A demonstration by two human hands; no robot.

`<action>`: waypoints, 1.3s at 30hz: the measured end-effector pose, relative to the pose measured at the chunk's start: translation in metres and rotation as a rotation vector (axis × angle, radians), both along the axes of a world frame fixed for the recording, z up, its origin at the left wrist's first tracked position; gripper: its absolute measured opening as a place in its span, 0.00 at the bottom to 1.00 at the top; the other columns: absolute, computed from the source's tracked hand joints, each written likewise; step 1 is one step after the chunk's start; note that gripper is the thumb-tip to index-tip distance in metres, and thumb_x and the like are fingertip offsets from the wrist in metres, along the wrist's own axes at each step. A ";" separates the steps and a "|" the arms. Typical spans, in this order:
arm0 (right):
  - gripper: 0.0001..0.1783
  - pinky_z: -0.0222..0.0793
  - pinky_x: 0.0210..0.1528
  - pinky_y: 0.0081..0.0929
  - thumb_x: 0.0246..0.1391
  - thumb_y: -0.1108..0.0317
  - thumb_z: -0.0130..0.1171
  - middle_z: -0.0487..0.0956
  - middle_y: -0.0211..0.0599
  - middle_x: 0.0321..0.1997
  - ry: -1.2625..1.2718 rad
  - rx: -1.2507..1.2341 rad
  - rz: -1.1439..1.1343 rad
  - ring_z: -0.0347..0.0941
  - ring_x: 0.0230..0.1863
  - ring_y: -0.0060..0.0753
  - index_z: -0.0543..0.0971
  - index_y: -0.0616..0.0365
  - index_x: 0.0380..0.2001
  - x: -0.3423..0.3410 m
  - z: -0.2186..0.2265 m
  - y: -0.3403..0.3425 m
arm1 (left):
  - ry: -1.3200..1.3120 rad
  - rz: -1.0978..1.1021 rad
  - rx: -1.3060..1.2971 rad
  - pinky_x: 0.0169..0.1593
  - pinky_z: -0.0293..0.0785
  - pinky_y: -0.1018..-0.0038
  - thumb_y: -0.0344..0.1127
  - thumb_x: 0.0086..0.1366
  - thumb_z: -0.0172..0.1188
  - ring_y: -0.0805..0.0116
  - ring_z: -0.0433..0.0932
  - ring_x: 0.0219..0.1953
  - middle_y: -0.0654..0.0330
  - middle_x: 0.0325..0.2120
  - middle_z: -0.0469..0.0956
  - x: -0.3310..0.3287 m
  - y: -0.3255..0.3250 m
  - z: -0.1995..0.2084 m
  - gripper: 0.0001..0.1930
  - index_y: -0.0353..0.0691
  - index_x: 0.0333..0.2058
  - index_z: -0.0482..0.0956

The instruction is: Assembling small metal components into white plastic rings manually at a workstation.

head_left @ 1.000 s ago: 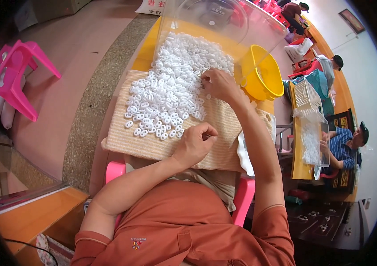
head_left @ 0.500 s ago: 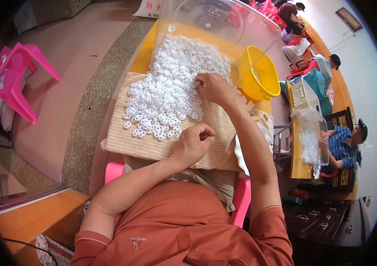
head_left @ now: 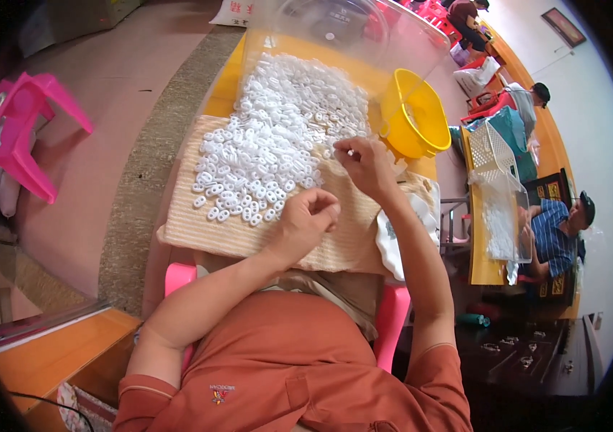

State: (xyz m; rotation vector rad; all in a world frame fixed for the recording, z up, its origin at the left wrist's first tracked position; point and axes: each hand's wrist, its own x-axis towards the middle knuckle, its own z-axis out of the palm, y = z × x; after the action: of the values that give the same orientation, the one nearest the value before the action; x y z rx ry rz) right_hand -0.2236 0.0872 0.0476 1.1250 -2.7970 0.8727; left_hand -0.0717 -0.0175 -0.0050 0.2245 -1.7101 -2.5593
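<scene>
A large heap of small white oval plastic pieces with two holes each (head_left: 249,155) spills from a clear plastic bin (head_left: 421,54) onto a striped beige cloth (head_left: 191,234). At the right edge of the heap, my right hand (head_left: 371,167) is closed in a pinch, with a small white two-hole piece at its fingertips. Closer to my body, my left hand (head_left: 308,223) hovers over the cloth beside the heap's near edge. Its thumb and fingers curl together, and what they hold, if anything, is hidden.
A yellow plastic tub (head_left: 411,119) stands right of the bin. Near my right forearm lies a white wavy-edged item (head_left: 396,241). A pink stool (head_left: 29,126) is on the floor at left. At another table on the right, a person in a striped shirt (head_left: 552,234) sits.
My right hand has drawn back from the heap toward me and to the right. My left hand has shifted slightly left and up, still curled.
</scene>
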 end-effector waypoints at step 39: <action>0.06 0.73 0.37 0.18 0.54 0.76 0.62 0.77 0.30 0.32 -0.787 -0.755 0.010 0.75 0.34 0.19 0.79 0.67 0.34 0.114 -0.012 0.086 | -0.140 -0.493 0.451 0.44 0.80 0.74 0.36 0.68 0.54 0.73 0.79 0.37 0.59 0.34 0.79 0.008 0.005 0.019 0.08 0.36 0.37 0.75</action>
State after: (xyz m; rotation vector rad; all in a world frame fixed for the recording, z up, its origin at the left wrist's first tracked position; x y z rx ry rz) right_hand -0.1096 0.1727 0.0353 0.7484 -2.3995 2.5132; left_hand -0.0633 -0.0123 0.0137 -0.0090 -1.3255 -3.3500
